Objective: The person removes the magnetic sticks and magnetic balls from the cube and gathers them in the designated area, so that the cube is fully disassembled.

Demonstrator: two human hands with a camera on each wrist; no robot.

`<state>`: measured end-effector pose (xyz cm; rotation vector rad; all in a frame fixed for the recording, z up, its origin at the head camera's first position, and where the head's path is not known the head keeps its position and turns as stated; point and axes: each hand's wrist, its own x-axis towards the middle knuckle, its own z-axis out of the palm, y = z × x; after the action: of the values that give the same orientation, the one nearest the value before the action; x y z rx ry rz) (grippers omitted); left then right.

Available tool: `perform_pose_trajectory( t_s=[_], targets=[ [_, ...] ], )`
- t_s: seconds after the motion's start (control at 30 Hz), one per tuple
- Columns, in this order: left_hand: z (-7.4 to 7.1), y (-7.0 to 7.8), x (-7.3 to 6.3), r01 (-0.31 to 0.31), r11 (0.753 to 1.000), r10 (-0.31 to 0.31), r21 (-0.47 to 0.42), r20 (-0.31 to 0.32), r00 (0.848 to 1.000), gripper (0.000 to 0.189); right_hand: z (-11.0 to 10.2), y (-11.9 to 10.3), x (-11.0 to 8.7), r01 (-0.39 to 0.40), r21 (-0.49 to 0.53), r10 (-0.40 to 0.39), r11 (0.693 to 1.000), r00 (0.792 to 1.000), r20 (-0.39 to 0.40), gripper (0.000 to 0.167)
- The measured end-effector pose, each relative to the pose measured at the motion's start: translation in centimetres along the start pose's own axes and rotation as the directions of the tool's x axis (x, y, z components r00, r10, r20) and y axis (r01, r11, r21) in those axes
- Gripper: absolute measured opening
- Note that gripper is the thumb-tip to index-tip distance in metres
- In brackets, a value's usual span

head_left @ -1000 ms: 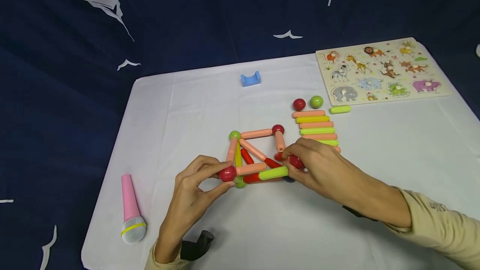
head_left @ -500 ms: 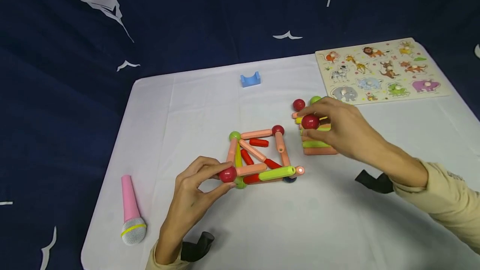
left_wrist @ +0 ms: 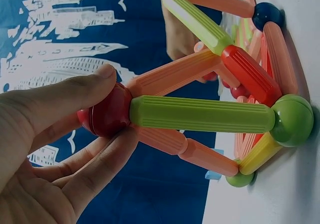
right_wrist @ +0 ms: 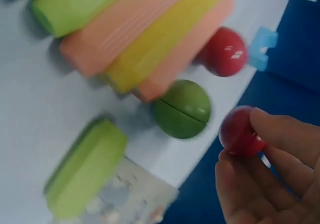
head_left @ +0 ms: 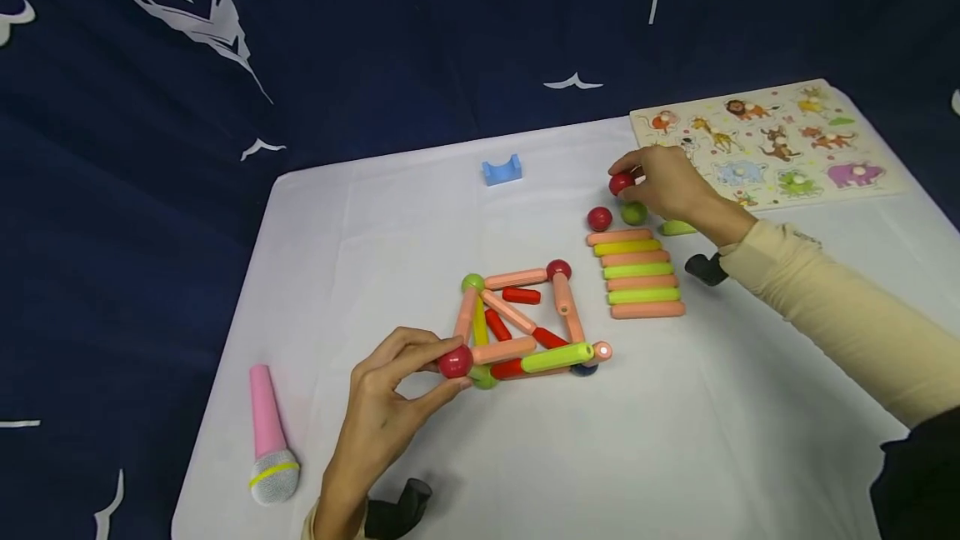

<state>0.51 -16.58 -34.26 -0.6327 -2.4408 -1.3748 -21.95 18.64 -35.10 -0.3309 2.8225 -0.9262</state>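
My left hand [head_left: 397, 402] pinches a red ball [left_wrist: 111, 111] at the top corner of a frame of rods and balls. From that ball a light green rod [left_wrist: 202, 115] runs down to a green ball [left_wrist: 292, 120] on the table, and salmon rods [left_wrist: 175, 72] slope away. At the frame's right corner, a dark blue ball [left_wrist: 267, 16] joins salmon rods. Between thumb and fingers my right hand [head_left: 663, 182] holds another red ball [right_wrist: 242, 132], just beyond a loose green ball [right_wrist: 182, 108] and a second loose red ball [right_wrist: 225, 52].
A row of salmon, yellow and green rods [head_left: 641, 272] lies right of the frame. An animal puzzle board [head_left: 802, 148] is at the back right, a blue cradle-shaped piece [head_left: 502, 170] at the back. A pink toy microphone [head_left: 268, 432] lies at the left.
My right hand has lifted the red ball off the frame's right side and carried it back and right, past the rod row. My left hand keeps its pinch in place.
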Motion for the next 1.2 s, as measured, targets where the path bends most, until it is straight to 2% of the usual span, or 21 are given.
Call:
perform_pose_trajectory(
  t_s=[0.2,0.33,0.43,0.57,0.63,0.7,0.77,0.83,0.93,1.03,1.1,1.2],
  targets=[
    [-0.2,0.2,0.1,0.026,0.999,-0.025,-0.03,0.016,1.0,0.044,1.2,1.0,1.7,-0.02,-0.039,0.022,0.999,0.998,0.052,0.035],
    [-0.2,0.2,0.1,0.019,1.0,-0.019,-0.023,0.014,1.0,0.044,1.4,1.4,1.7,-0.032,-0.047,0.036,0.998,0.996,0.079,0.038],
    [-0.2,0.2,0.2,0.025,0.999,-0.025,-0.021,0.018,1.0,0.044,1.3,1.4,1.5,-0.034,-0.05,0.037,0.998,0.997,0.066,0.04],
    [-0.3,0.2,0.2,0.024,1.0,-0.024,-0.011,0.021,1.0,0.044,1.2,0.2,0.4,0.019,-0.041,-0.019,0.999,1.0,-0.01,0.037],
    [-0.3,0.2,0.2,0.016,1.0,-0.016,-0.004,0.02,1.0,0.045,1.3,-1.1,-0.6,0.073,-0.026,-0.074,0.997,0.996,-0.04,0.033],
    [-0.3,0.1,0.3,0.011,1.0,-0.011,0.002,0.019,1.0,0.046,1.5,-3.0,-2.0,0.139,0.003,-0.138,0.99,0.99,-0.035,0.03],
    [-0.3,0.0,0.4,0.005,1.0,-0.005,0.009,0.017,1.0,0.047,1.7,-5.2,-3.5,0.218,0.043,-0.218,0.975,0.976,-0.001,0.028],
    [-0.4,0.0,0.4,0.002,1.0,-0.002,0.013,0.016,1.0,0.046,2.0,-7.4,-5.2,0.281,0.091,-0.288,0.955,0.955,0.073,0.027],
    [-0.5,0.0,0.3,0.014,1.0,-0.014,0.004,0.02,1.0,0.044,2.8,-10.2,-7.6,0.325,0.188,-0.364,0.927,0.901,0.234,0.03],
    [-0.6,0.0,0.2,0.015,1.0,-0.015,-0.018,0.021,1.0,0.042,3.8,-12.1,-9.4,0.358,0.214,-0.414,0.909,0.841,0.349,0.032],
    [-0.6,-0.1,0.1,0.009,0.999,-0.009,-0.03,0.017,1.0,0.042,4.6,-12.9,-10.1,0.385,0.22,-0.443,0.896,0.81,0.384,0.032],
    [-0.6,-0.1,0.0,0.003,0.999,-0.003,-0.045,0.011,1.0,0.042,5.6,-13.5,-10.7,0.426,0.202,-0.471,0.882,0.783,0.406,0.031]
  ],
)
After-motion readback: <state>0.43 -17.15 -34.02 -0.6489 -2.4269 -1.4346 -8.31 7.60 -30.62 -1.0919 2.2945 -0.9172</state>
